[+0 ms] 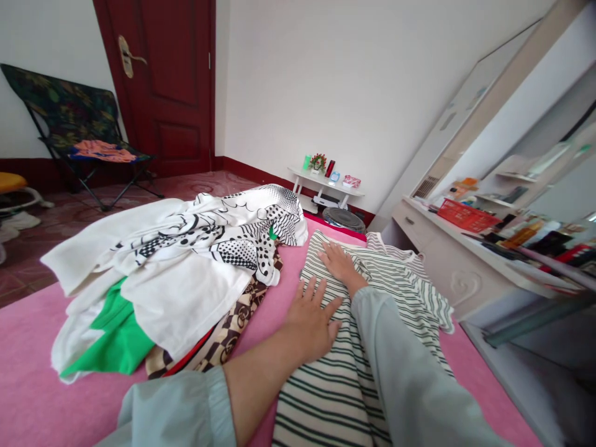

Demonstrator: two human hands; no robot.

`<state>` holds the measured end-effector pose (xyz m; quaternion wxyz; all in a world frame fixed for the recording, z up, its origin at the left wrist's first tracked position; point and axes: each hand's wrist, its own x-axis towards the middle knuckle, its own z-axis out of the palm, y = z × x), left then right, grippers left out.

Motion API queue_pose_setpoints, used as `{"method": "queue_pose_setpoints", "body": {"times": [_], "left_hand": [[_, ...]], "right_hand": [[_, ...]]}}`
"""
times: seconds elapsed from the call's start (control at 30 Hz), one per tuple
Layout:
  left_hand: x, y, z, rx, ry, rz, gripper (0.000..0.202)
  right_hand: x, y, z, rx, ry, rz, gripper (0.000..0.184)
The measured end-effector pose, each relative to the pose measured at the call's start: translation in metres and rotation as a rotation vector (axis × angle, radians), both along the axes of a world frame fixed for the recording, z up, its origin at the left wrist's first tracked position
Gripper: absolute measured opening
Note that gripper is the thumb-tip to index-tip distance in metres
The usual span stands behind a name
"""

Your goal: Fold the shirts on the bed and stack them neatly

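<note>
A cream shirt with dark green stripes (326, 397) lies spread on the pink bed cover (28, 360). My left hand (311, 320) rests flat on its left side, fingers spread. Farther up the cloth, my right hand (339, 264) also lies flat with its fingers stretched out. Neither hand grips anything. Toward the right a sleeve of the striped shirt (433, 304) reaches near the bed's edge. To the left of my hands sits a loose pile of clothes: a white top with black print (195, 279), a green and white piece (116, 341) and a brown checked cloth (233, 329).
Along the right stands a white dressing table (442, 242) bearing a red basket (465, 215) and bottles. A small white shelf (321, 180) with a potted plant (318, 162) is beyond the bed. At the left are a folding chair (79, 118) and a dark red door (172, 81).
</note>
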<state>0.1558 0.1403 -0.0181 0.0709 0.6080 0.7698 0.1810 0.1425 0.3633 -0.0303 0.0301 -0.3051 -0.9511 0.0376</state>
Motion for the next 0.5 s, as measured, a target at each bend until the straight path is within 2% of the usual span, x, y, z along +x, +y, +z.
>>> {"method": "queue_pose_setpoints", "body": {"times": [0.13, 0.23, 0.3, 0.37, 0.43, 0.5], "left_hand": [[-0.001, 0.002, -0.006, 0.025, 0.008, -0.008, 0.059], [-0.001, 0.002, -0.009, 0.049, 0.020, -0.005, 0.059], [-0.001, 0.002, -0.010, 0.053, 0.028, -0.006, 0.059], [-0.001, 0.002, -0.009, 0.051, 0.035, -0.009, 0.059], [-0.001, 0.001, -0.010, 0.056, 0.040, -0.012, 0.059], [-0.001, 0.001, -0.011, 0.069, 0.042, -0.016, 0.059]], "right_hand": [[0.016, -0.018, 0.009, -0.017, -0.014, 0.002, 0.059], [0.043, -0.026, 0.021, -0.043, 0.005, 0.139, 0.057], [0.070, -0.022, 0.032, -0.024, 0.052, 0.181, 0.045], [0.105, -0.011, 0.043, 0.046, 0.112, 0.068, 0.035], [0.144, 0.006, 0.051, 0.184, 0.182, -0.173, 0.036], [0.184, 0.026, 0.052, 0.366, 0.251, -0.476, 0.040]]}}
